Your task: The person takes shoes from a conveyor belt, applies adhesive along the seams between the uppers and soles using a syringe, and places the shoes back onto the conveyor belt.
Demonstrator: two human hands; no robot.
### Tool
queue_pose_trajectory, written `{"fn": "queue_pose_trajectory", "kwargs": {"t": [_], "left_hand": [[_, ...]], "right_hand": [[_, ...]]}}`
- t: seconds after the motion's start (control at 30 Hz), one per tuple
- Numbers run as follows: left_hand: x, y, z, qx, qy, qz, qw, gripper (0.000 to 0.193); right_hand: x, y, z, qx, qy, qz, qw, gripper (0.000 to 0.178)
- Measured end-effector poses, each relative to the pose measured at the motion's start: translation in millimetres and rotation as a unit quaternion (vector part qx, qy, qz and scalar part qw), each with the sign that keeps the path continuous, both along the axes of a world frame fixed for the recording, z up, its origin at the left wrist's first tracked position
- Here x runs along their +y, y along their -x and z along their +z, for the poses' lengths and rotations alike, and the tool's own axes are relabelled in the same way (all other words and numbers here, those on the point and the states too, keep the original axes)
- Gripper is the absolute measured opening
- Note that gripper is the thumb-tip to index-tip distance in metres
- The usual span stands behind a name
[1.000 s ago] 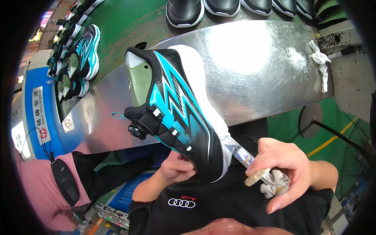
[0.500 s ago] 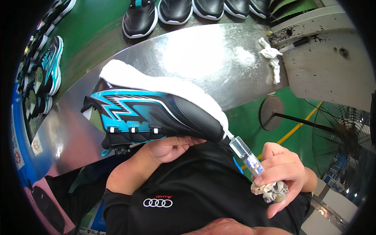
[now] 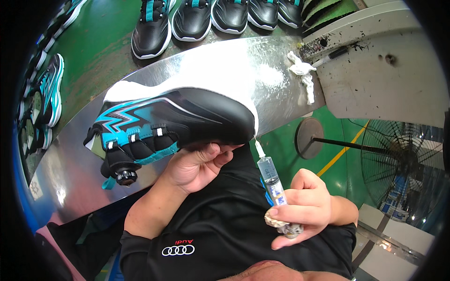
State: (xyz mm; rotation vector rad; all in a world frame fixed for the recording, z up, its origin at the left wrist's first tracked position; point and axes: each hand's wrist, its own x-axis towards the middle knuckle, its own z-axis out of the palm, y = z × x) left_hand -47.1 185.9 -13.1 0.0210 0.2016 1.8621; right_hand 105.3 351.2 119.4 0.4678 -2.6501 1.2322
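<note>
A black sneaker (image 3: 187, 114) with turquoise side markings and a white sole lies on its side in the air above the metal tabletop, toe to the right. My left hand (image 3: 197, 166) grips it around the toe from the near side; some fingers are hidden behind the shoe. My right hand (image 3: 307, 201) holds a clear syringe (image 3: 268, 171) tilted upward. Its thin white tip meets the seam between sole and upper at the toe. A crumpled, stained cloth (image 3: 288, 228) is tucked in that same hand, below the syringe. A round lacing dial (image 3: 125, 176) shows at the sneaker's near side.
The shiny metal tabletop (image 3: 117, 173) spans the middle. Several black sneakers (image 3: 191, 21) line its far side, and more turquoise ones (image 3: 51, 89) stand at left. A twisted white cloth (image 3: 302, 70) and a marker-like pen (image 3: 332, 55) lie at far right. A floor fan (image 3: 396, 161) stands right.
The sneaker has rolled in my left hand, so more of its lacing side shows. My right hand and the syringe have moved left, and the syringe is more upright, its tip still at the toe.
</note>
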Motion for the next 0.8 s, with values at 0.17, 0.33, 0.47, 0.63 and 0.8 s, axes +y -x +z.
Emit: {"fn": "queue_pose_trajectory", "kwargs": {"t": [0.17,0.33,0.47,0.63,0.8], "left_hand": [[6.5,-2.1,8.8,-0.036,-0.049,0.029,0.998,0.031],[6.5,-1.6,10.4,-0.067,-0.056,0.031,0.996,0.036],[1.5,-0.1,13.5,-0.065,-0.027,0.029,0.997,0.036],[-10.9,-8.2,3.0,-0.018,-0.025,0.003,1.0,0.041],[-89.0,-26.3,26.6,-0.023,0.106,0.047,0.993,0.067]], "right_hand": [[-6.1,8.3,-11.7,0.067,-0.081,0.0,0.994,0.033],[-10.3,9.4,-23.3,0.122,-0.137,-0.016,0.983,0.026],[-9.9,11.3,-27.8,0.109,-0.15,-0.002,0.983,0.024],[-1.0,-6.1,-30.9,0.208,-0.108,-0.052,0.971,0.044],[32.7,22.0,-75.5,0.134,-0.136,-0.108,0.976,0.06]]}}
